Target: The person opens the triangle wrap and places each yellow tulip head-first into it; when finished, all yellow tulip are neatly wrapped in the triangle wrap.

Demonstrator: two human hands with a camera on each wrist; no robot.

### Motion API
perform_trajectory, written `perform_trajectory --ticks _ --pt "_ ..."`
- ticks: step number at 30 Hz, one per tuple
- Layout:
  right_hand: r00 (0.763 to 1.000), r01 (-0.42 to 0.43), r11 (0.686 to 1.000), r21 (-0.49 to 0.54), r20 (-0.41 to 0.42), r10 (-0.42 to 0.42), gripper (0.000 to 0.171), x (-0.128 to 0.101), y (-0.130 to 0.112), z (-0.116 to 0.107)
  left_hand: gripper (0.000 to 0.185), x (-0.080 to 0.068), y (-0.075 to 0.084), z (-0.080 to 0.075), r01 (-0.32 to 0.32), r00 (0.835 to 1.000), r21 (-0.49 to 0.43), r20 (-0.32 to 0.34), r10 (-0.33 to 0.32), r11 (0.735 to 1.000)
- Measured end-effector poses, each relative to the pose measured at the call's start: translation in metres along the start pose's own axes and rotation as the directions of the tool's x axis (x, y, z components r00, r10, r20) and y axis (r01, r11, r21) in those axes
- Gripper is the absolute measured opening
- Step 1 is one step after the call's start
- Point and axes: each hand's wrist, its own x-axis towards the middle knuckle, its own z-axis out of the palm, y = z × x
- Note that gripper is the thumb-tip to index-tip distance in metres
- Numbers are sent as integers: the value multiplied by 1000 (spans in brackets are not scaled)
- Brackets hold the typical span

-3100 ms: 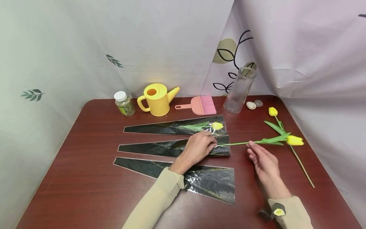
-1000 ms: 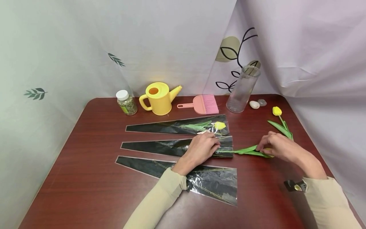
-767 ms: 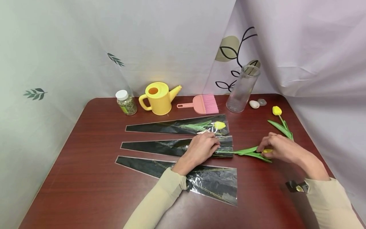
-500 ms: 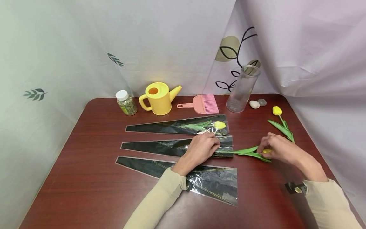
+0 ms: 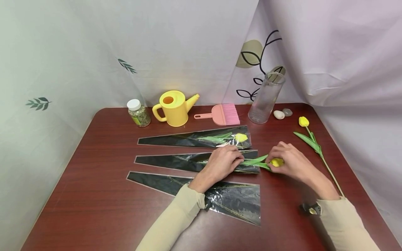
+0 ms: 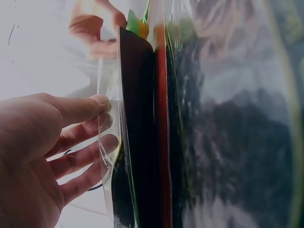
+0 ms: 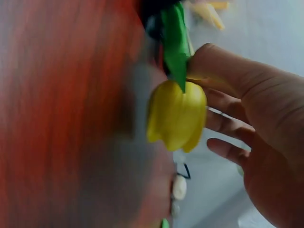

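Note:
My left hand pinches the clear film at the wide mouth of the middle flower sleeve, which has a black back. In the left wrist view, thumb and fingertips hold that film away from the black side. My right hand pinches a yellow tulip by the stem, just under its bloom. The tulip's leaves reach into the sleeve mouth, while the bloom stays outside on the right. Its lower stem is hidden by my left hand and the sleeve.
Behind lies a sleeve with a tulip inside; in front lies another sleeve. A loose tulip is at the right. Along the back stand a jar, yellow watering can, pink dustpan and brush, glass vase and stones.
My right hand has moved from the stem to below the bloom, then left, sliding the tulip deeper into the middle sleeve. My left hand has stayed at the sleeve mouth.

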Motion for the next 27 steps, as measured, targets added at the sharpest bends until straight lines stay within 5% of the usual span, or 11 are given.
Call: perform_trajectory --ticks 27 --pt "999 -4 989 151 -30 9 20 9 -9 19 12 -1 0 -1 17 999 16 27 -18 1000"
